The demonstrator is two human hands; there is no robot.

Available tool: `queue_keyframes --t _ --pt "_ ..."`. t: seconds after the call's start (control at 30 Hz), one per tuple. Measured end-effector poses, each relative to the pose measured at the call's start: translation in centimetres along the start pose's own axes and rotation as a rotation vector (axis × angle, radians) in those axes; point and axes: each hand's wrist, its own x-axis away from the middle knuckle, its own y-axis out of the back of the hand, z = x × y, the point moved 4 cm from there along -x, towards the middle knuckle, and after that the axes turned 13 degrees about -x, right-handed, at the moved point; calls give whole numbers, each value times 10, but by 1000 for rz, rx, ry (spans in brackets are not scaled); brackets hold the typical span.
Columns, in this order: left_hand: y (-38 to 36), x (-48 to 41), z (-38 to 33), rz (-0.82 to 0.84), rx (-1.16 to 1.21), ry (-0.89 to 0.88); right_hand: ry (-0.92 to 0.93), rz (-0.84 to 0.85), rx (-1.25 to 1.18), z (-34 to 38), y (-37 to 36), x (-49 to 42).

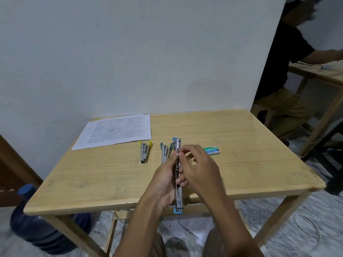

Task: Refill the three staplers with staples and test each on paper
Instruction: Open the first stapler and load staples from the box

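Blue-trimmed metal stapler, swung open full length, sits in both hands over the near edge of the light wooden table. Left hand grips it from the side and right hand pinches at the magazine (any staple strip is too small to tell). We judge this as the loading step. Next move calls for seating staples and closing it. Beyond lie the teal-trimmed stapler, yellow-trimmed stapler and green staple box, with the printed paper sheet farthest.

Your left hand grips the blue stapler, swung open full length over the table, and your right hand pinches its metal rail. Beyond lie the yellow stapler, green stapler, staple box and paper.
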Motion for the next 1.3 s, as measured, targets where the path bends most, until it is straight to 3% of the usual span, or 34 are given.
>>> queue_keyframes --t 0.4,0.5,0.6,0.8,1.1,1.3 --pt "17 -8 -6 -62 126 43 401 -134 14 9 -3 22" --pt "14 -9 -9 -34 190 52 424 -120 1 11 -7 26" --pt "16 -7 -10 -46 176 56 320 -100 -105 10 -7 26" --pt "12 -3 -6 -13 66 16 -73 -17 -325 1 -14 1" --pt "21 -10 0 -5 -67 -61 -85 30 -186 11 -16 -2" --pt "17 -6 -3 13 -208 -185 -166 61 -300 16 -18 -1"
